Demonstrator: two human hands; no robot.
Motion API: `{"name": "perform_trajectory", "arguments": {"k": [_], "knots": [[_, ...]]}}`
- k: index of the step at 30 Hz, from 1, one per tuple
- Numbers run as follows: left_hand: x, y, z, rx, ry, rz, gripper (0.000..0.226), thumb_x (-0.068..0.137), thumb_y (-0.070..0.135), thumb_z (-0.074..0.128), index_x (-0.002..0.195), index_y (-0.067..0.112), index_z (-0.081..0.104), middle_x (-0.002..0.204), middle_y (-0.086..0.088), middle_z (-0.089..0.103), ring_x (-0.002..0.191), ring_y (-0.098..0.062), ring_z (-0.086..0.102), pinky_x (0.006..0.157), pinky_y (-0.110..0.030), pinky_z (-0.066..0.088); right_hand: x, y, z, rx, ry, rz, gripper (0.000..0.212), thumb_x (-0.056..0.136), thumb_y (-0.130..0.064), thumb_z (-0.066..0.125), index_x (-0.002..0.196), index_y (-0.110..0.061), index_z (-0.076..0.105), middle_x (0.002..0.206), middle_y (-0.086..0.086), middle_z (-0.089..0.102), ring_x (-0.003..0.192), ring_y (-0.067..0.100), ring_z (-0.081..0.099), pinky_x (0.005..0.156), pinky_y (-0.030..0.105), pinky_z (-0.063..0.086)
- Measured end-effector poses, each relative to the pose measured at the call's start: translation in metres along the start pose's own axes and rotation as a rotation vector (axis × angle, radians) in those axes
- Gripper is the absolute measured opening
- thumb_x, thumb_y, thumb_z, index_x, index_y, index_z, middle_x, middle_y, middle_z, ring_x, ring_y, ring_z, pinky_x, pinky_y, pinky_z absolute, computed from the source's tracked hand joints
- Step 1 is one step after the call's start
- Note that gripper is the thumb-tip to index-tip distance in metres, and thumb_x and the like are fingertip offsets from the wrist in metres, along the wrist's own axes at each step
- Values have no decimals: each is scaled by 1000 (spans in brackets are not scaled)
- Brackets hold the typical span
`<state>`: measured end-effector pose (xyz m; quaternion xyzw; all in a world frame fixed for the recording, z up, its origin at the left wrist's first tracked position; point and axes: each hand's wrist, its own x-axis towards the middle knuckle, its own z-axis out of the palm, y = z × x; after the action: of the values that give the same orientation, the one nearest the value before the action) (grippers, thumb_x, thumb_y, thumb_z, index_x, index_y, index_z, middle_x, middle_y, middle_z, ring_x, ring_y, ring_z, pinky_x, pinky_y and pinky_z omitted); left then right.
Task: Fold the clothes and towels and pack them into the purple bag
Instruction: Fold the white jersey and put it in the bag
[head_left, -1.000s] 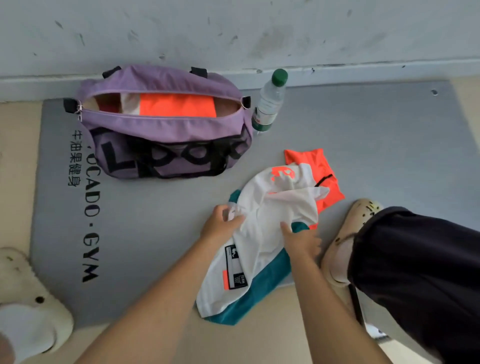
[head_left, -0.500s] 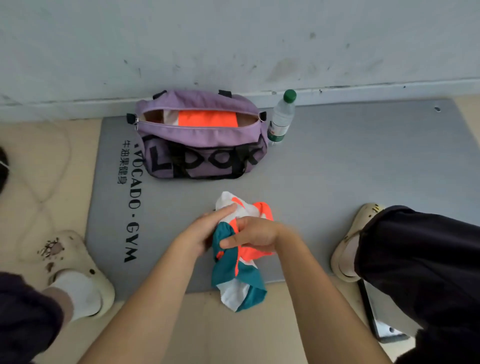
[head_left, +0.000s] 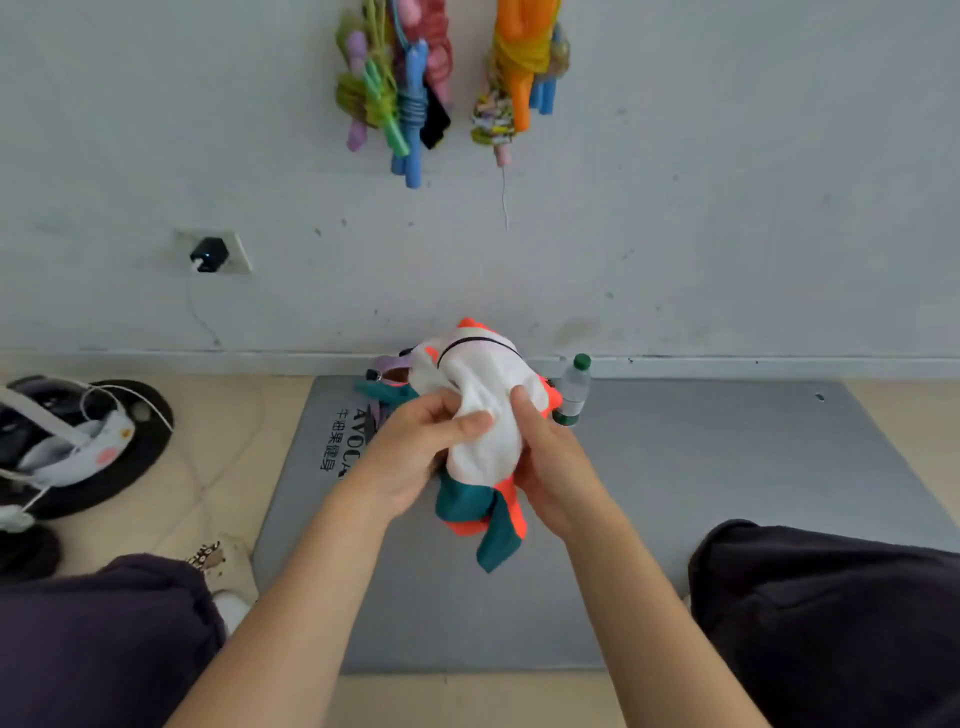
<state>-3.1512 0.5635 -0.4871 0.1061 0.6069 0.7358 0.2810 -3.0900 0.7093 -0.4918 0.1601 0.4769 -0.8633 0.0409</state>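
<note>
Holding bunched garment (head_left: 483, 415) mid-air, both hands clamped: left hand (head_left: 415, 447) at 9, right hand (head_left: 550, 457) at 3. Not folded yet. Bag (head_left: 387, 366) behind, 12 o'clock, mostly hidden. Next, prob: lay on mat (head_left: 701, 467), flatten, fold.

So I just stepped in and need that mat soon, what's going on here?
A person is crouched over the grey mat, holding a bunched white, teal and orange garment up in the air. The left hand and the right hand both grip it. It is not folded. The purple bag sits behind it by the wall, mostly hidden, with a water bottle beside it.
</note>
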Motion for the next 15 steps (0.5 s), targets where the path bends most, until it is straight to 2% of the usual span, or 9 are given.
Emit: {"name": "perform_trajectory", "arguments": {"k": [2, 4, 6, 8, 10, 12, 13, 15], "knots": [[-14, 19, 0, 230, -67, 1, 42, 68, 24, 78, 95, -5, 62, 88, -9, 67, 82, -17, 64, 70, -25, 50, -15, -12, 10, 144, 58, -67, 49, 90, -36, 64, 125, -3, 58, 113, 16, 71, 101, 28, 70, 69, 33, 59], [-25, 35, -3, 389, -127, 6, 29, 69, 22, 82, 84, 4, 65, 78, 1, 68, 74, -7, 62, 62, -17, 48, -26, -22, 16, 185, 66, -120, 39, 94, -27, 61, 126, -4, 57, 113, 15, 71, 101, 28, 70, 68, 32, 58], [-34, 51, -6, 497, -200, 0, 19, 73, 21, 83, 84, 11, 71, 83, 2, 73, 78, -7, 66, 67, -20, 51, -34, -34, 21, 151, 39, -173, 35, 95, -24, 60, 126, -8, 57, 115, 13, 70, 103, 27, 70, 71, 33, 59], [-42, 67, -8, 600, -197, 7, 41, 69, 41, 82, 92, 7, 74, 96, -7, 76, 91, -16, 69, 82, -31, 55, -41, -48, 26, 81, -27, -196, 36, 94, -24, 61, 127, -8, 57, 117, 14, 70, 106, 29, 68, 74, 36, 59], [-48, 81, -10, 651, -33, 81, 67, 59, 67, 74, 86, 6, 74, 88, -7, 77, 85, -19, 72, 82, -37, 56, -47, -63, 31, -18, -121, -193, 38, 91, -22, 65, 125, -5, 59, 119, 18, 68, 109, 33, 66, 82, 42, 58], [-49, 90, -14, 597, 236, 245, 83, 59, 78, 65, 80, -2, 68, 73, -4, 72, 70, -16, 68, 73, -41, 56, -50, -76, 36, -145, -209, -203, 38, 87, -21, 67, 122, -4, 62, 119, 18, 68, 111, 32, 65, 89, 42, 56], [-49, 91, -14, 563, 305, 325, 83, 62, 78, 63, 78, -4, 64, 68, -7, 67, 65, -16, 62, 68, -39, 54, -51, -81, 39, -216, -246, -216, 37, 86, -21, 67, 119, -5, 63, 117, 15, 69, 110, 29, 66, 89, 39, 55], [-50, 86, -11, 547, 329, 448, 72, 69, 73, 64, 70, 1, 56, 60, 0, 52, 57, -10, 48, 59, -24, 41, -53, -92, 43, -350, -304, -242, 36, 84, -22, 66, 116, -7, 65, 113, 11, 71, 106, 24, 68, 87, 33, 55]]}}
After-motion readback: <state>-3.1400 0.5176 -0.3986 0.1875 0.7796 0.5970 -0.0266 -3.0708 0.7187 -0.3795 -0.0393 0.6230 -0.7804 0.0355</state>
